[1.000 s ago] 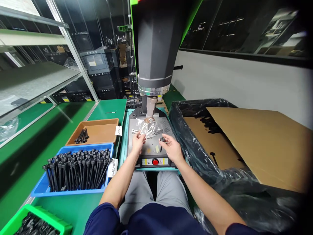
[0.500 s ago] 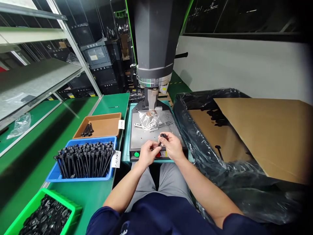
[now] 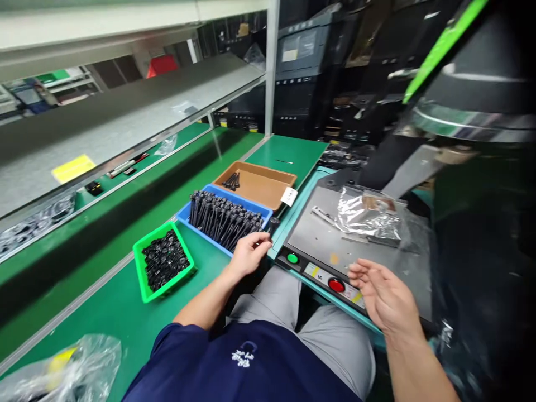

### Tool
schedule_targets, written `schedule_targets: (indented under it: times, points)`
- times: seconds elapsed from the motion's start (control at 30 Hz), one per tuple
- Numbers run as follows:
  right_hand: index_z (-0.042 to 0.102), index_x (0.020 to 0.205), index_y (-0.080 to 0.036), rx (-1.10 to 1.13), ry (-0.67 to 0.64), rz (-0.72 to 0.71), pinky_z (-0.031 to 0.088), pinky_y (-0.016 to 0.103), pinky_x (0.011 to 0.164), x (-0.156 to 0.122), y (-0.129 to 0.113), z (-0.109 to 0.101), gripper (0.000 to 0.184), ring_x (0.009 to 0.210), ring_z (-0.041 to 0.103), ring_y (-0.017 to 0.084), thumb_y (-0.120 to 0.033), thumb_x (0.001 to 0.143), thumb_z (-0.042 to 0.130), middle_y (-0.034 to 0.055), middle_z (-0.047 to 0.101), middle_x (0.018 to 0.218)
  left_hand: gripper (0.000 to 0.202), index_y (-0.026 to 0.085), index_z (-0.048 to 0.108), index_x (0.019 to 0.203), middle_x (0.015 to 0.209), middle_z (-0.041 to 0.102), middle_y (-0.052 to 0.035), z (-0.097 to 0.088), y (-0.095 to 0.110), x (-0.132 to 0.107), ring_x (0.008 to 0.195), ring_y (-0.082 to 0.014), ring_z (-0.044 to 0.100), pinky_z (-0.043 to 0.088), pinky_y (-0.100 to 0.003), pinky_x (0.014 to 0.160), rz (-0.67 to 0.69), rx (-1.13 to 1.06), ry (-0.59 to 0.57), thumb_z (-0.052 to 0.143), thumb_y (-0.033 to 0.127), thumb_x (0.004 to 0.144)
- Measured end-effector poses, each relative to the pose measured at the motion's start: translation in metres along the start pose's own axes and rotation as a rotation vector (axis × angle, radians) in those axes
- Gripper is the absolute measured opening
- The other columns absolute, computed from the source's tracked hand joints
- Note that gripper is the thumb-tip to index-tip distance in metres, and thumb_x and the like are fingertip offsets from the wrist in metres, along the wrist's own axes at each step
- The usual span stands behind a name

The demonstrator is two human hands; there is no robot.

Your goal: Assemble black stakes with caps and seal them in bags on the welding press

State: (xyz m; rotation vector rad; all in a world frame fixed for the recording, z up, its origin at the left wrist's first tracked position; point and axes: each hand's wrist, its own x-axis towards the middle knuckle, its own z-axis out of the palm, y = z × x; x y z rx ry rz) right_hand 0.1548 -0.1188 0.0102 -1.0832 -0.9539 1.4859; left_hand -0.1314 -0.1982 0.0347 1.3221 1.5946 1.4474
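Pinched in the fingers of my left hand [image 3: 250,252] is a black rod with a wider head [image 3: 273,223], its head up, just off the corner of the blue tray [image 3: 182,219]. Upright black rods [image 3: 228,218] of similar look crowd that tray. Over the front edge of the machine's base plate [image 3: 310,237], my right hand [image 3: 383,296] has loosely curled, separated fingers and nothing in them. A red button [image 3: 336,285] sits just left of it; a green button [image 3: 292,258] is farther left.
A brown tray [image 3: 268,192] with a few black rods stands behind the blue one. Nearer is a green bin [image 3: 140,273] of small black parts. A clear plastic bag [image 3: 368,215] lies on the machine plate. Shelving [image 3: 271,72] rises at the left.
My view has swung left. The hands, formerly together over the plate, have separated: the left carries the rod toward the blue tray, while the right has let go and stays by the machine.
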Motion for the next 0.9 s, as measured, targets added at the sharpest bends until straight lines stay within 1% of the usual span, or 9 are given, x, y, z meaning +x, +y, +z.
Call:
schedule_targets:
  times: [0.1, 0.17, 0.27, 0.4, 0.5, 0.6, 0.7, 0.8, 0.9]
  points:
    - [0.072, 0.079, -0.027, -0.038, -0.030, 0.030, 0.049, 0.038, 0.055, -0.001, 0.006, 0.004, 0.042, 0.066, 0.062, 0.023, -0.060, 0.055, 0.084, 0.0125, 0.066, 0.081, 0.024, 0.022, 0.070, 0.103, 0.091, 0.071, -0.0071, -0.059, -0.014, 0.006, 0.083, -0.0218, 0.065, 0.051, -0.037, 0.080, -0.040, 0.109, 0.213, 0.065, 0.034, 0.082]
    - [0.073, 0.078, -0.029, -0.040, -0.037, 0.049, 0.049, 0.039, 0.055, -0.003, 0.008, 0.007, 0.040, 0.067, 0.061, 0.023, -0.060, 0.055, 0.084, 0.0127, 0.065, 0.081, 0.022, 0.021, 0.069, 0.100, 0.094, 0.071, -0.0069, -0.098, -0.023, 0.014, 0.086, -0.0209, 0.064, 0.049, -0.036, 0.085, -0.049, 0.162, 0.314, 0.065, 0.032, 0.081]
    - [0.074, 0.077, -0.030, -0.032, -0.035, 0.080, 0.050, 0.040, 0.057, -0.004, 0.010, 0.010, 0.039, 0.069, 0.061, 0.023, -0.060, 0.054, 0.085, 0.0131, 0.065, 0.081, 0.017, 0.020, 0.067, 0.092, 0.086, 0.069, -0.0053, -0.152, -0.032, 0.031, 0.080, -0.0200, 0.063, 0.047, -0.033, 0.081, -0.119, 0.329, 0.460, 0.065, 0.031, 0.079]
    - [0.074, 0.074, -0.031, -0.050, -0.018, 0.106, 0.050, 0.042, 0.058, -0.004, 0.012, 0.009, 0.041, 0.069, 0.061, 0.024, -0.063, 0.050, 0.085, 0.0131, 0.064, 0.081, 0.012, 0.019, 0.066, 0.088, 0.083, 0.070, -0.0050, -0.197, -0.039, 0.051, 0.077, -0.0206, 0.062, 0.046, -0.032, 0.078, -0.267, 0.660, 0.522, 0.061, 0.028, 0.081]
    - [0.074, 0.073, -0.032, -0.070, -0.002, 0.114, 0.051, 0.044, 0.061, -0.006, 0.014, 0.007, 0.042, 0.069, 0.061, 0.024, -0.065, 0.049, 0.084, 0.0128, 0.064, 0.081, 0.008, 0.019, 0.067, 0.086, 0.083, 0.070, -0.0058, -0.205, -0.046, 0.060, 0.076, -0.0210, 0.062, 0.045, -0.032, 0.077, -0.314, 0.778, 0.439, 0.062, 0.023, 0.081]
    - [0.073, 0.074, -0.034, -0.094, 0.020, 0.105, 0.052, 0.048, 0.067, -0.007, 0.017, 0.004, 0.042, 0.071, 0.062, 0.025, -0.066, 0.050, 0.083, 0.0127, 0.063, 0.082, 0.007, 0.019, 0.067, 0.084, 0.085, 0.071, -0.0075, -0.201, -0.054, 0.064, 0.080, -0.0229, 0.063, 0.045, -0.033, 0.079, -0.341, 0.883, 0.344, 0.063, 0.018, 0.079]
    - [0.071, 0.076, -0.035, -0.127, 0.036, 0.102, 0.051, 0.053, 0.070, -0.008, 0.022, -0.002, 0.039, 0.073, 0.062, 0.028, -0.066, 0.053, 0.079, 0.0136, 0.063, 0.084, 0.007, 0.019, 0.068, 0.081, 0.087, 0.071, -0.0094, -0.196, -0.060, 0.065, 0.084, -0.0253, 0.063, 0.045, -0.035, 0.081, -0.365, 0.918, 0.330, 0.064, 0.015, 0.077]
    - [0.069, 0.078, -0.036, -0.173, 0.071, 0.101, 0.049, 0.057, 0.071, -0.010, 0.025, -0.016, 0.032, 0.071, 0.063, 0.029, -0.063, 0.060, 0.074, 0.0150, 0.062, 0.085, 0.007, 0.020, 0.068, 0.080, 0.088, 0.071, -0.0101, -0.194, -0.062, 0.066, 0.087, -0.0263, 0.063, 0.044, -0.035, 0.084, -0.370, 0.920, 0.335, 0.066, 0.015, 0.076]
    - [0.066, 0.079, -0.038, -0.224, 0.074, 0.009, 0.048, 0.059, 0.067, -0.017, 0.022, -0.040, 0.027, 0.069, 0.064, 0.029, -0.063, 0.070, 0.064, 0.0147, 0.060, 0.086, 0.007, 0.019, 0.068, 0.080, 0.087, 0.070, -0.0100, -0.194, -0.059, 0.067, 0.087, -0.0261, 0.063, 0.044, -0.035, 0.084, -0.362, 0.910, 0.335, 0.069, 0.016, 0.074]
